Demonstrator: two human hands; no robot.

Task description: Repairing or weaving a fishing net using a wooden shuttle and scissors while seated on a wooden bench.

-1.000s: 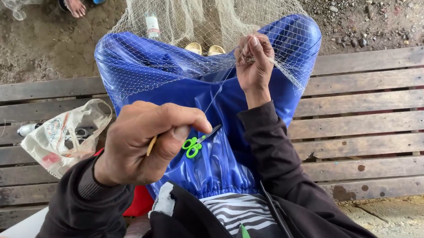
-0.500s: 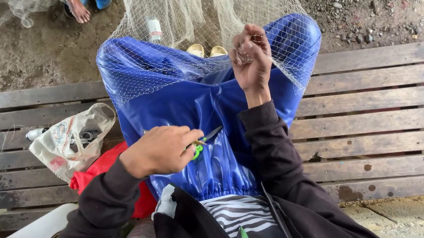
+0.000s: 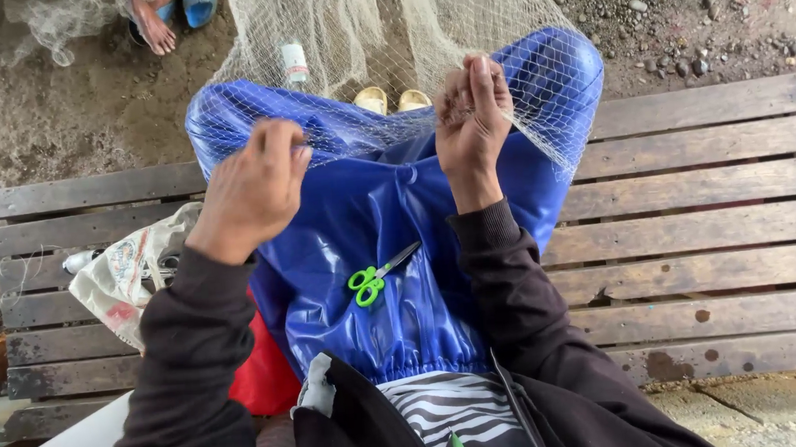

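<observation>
Pinching a fold of the pale fishing net (image 3: 348, 40), the right hand (image 3: 470, 120) stands upright over the right knee, its fingers (image 3: 481, 78) pressed together around the mesh. The left hand (image 3: 251, 192) hovers over the left knee with its back to the camera; its fingers (image 3: 282, 138) curl down onto the net, but whether they grip a strand I cannot tell. The net drapes over both knees of the shiny blue trousers (image 3: 388, 215) and runs up and away beyond the fingertips onto the dirt ground. Below both hands, between the wrists, small green-handled scissors (image 3: 378, 276) lie loose on the blue lap, touched by neither hand. Beside the left wrist a crumpled plastic bag (image 3: 126, 275) rests on the wooden slat bench (image 3: 714, 201). Beyond the right fingertips a pair of yellow sandals (image 3: 391, 100) shows through the mesh, and a small white bottle (image 3: 293, 63) stands beyond the left fingertips.
</observation>
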